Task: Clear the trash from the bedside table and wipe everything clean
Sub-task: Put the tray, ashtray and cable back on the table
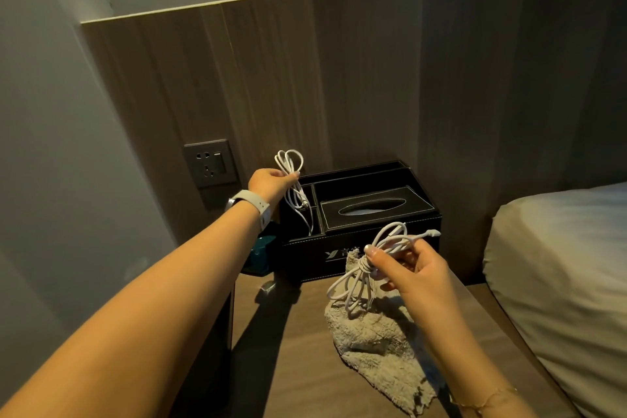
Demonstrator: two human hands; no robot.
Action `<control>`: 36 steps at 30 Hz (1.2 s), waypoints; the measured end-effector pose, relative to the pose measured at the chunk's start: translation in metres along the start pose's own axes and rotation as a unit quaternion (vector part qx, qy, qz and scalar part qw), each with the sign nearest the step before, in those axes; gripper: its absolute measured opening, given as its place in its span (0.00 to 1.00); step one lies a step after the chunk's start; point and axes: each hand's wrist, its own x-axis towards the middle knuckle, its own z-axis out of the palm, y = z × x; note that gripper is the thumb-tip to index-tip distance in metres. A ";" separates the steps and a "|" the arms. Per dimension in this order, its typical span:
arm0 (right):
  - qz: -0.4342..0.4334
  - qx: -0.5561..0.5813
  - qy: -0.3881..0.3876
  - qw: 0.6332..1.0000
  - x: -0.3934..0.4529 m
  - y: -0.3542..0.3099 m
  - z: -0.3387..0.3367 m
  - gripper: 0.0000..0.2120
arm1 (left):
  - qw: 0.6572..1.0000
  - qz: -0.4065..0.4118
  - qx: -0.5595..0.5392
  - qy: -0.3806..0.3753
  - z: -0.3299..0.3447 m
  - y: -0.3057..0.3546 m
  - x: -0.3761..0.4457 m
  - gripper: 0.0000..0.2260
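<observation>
Two coiled white cables are what we see held up over the bedside table [305,366], one in each hand. From the head camera, our left hand [271,183] is stretched out toward the back left, fingers curled round one white cable bundle [292,180], whose loose end hangs down into the small front-left compartment of the black leather organizer [366,248]. A pale watch [252,205] sits on that wrist. Our right hand [420,268] is nearer to us, pinching the second cable bundle [366,268], which is knotted around its middle; its plug end [432,233] sticks out to the right, in front of the organizer. The organizer stands at the back of the table against the wood-panelled wall and has a tissue slot [373,206] in its lid. Below the right hand, a beige fluffy cloth [380,349] lies crumpled on the tabletop. Beside the organizer's left side is a teal object [261,248], and a small shiny scrap [268,287] lies on the wood just in front of it. A wall socket [210,163] is mounted left of the left hand, and a bed [559,265] borders the table on the right.
</observation>
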 end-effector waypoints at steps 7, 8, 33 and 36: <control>0.007 0.006 0.003 1.000 0.001 0.005 0.002 0.10 | 0.974 0.203 -0.058 0.077 -0.027 0.050 -0.001 0.05; 0.006 0.010 0.001 1.000 0.001 0.005 0.003 0.10 | 0.968 0.227 -0.063 0.083 -0.032 0.057 -0.001 0.07; 0.007 0.010 -0.005 1.000 0.002 0.020 0.014 0.10 | 0.978 0.209 0.008 -0.021 -0.021 -0.009 -0.014 0.07; -0.003 -0.011 -0.014 1.000 0.000 0.023 0.019 0.11 | 0.976 0.186 0.101 -0.054 -0.013 -0.025 -0.016 0.05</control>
